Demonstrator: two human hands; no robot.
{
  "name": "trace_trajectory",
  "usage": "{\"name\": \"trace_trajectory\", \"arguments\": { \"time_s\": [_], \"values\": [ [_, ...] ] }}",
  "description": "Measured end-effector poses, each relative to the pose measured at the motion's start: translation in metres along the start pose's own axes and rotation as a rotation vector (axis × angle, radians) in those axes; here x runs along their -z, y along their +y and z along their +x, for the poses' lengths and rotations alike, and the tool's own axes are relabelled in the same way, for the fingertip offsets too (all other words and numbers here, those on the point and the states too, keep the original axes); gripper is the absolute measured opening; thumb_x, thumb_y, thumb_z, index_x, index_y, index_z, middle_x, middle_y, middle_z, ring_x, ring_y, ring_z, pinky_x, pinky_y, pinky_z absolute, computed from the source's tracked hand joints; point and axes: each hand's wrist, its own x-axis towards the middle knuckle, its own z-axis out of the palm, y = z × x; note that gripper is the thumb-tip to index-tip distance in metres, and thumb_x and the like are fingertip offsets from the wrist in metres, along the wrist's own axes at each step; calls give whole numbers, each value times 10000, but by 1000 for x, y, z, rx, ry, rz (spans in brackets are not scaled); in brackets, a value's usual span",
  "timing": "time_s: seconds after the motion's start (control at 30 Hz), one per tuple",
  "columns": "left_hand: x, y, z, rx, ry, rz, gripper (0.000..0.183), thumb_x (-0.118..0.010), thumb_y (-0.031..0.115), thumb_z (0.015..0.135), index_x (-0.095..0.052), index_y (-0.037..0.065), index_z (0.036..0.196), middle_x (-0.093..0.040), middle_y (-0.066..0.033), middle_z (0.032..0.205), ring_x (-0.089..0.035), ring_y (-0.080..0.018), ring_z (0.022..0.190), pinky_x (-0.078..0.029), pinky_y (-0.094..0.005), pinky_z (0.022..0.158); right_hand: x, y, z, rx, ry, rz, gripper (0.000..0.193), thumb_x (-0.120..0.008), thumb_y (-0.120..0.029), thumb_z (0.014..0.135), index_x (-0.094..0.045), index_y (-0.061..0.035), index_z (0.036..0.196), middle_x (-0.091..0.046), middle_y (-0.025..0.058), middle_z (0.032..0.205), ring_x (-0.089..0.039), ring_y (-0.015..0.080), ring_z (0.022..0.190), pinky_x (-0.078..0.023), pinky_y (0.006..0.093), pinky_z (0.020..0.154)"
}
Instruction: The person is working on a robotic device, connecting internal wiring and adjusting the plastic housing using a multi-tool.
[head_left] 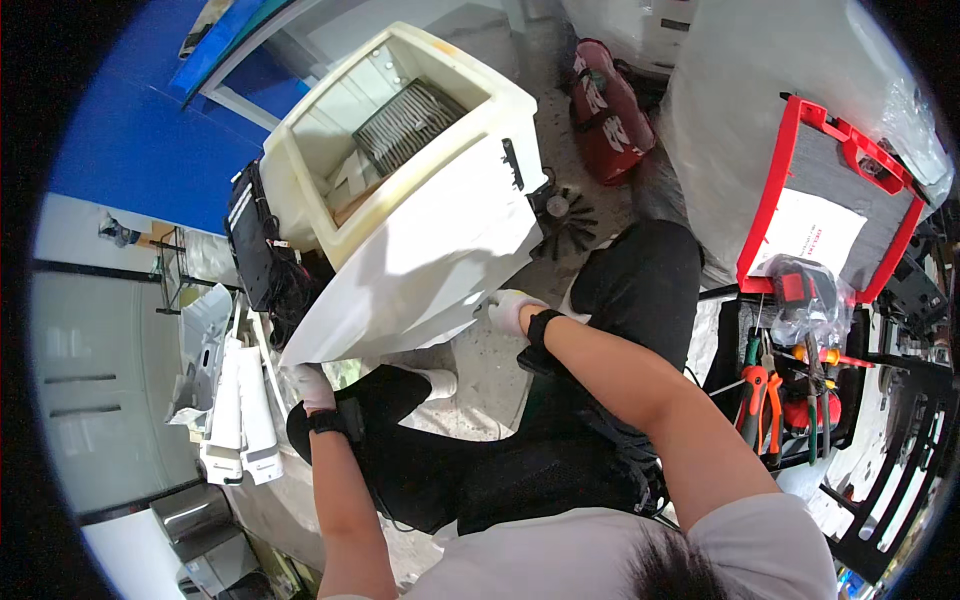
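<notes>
A white sheet (430,250), wavy along its lower edge, covers the near side of a cream plastic machine housing (350,235). My left hand (314,388), in a pale glove, pinches the sheet's lower left corner. Also gloved, my right hand (514,311) has its fingers closed at the lower right edge of the sheet. Inside the open-topped housing sits a grey pleated filter (410,125). A round black brush (562,218) sticks out at the housing's right side, beyond my right hand.
On the right, an open red-edged tool case (765,230) stands above a black tray with pliers (753,405) and screwdrivers. A red bag (610,125) lies on the floor behind. Black cables (290,295) and long white parts (240,410) are at the left.
</notes>
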Motion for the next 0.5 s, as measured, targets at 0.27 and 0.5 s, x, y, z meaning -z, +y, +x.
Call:
{"name": "trace_trajectory", "arguments": {
  "time_s": [0.27,0.5],
  "values": [
    [-10,24,-20,275,27,-749,601,-390,504,954,-412,38,1333,-484,-102,1304,-470,-213,1207,-407,-352,996,-11,-13,-6,64,-5,-39,450,-449,-272,862,-537,-41,1238,-560,193,1234,-534,362,1131,-430,399,942],
    [-16,-21,-17,388,-25,-543,487,-353,360,989,-459,-6,1291,-520,-139,1269,-493,-246,1177,-402,-355,985,3,-17,-15,45,-17,-100,416,-465,-271,875,-567,-40,1205,-582,176,1215,-583,333,1083,-473,410,895]
  ]
}}
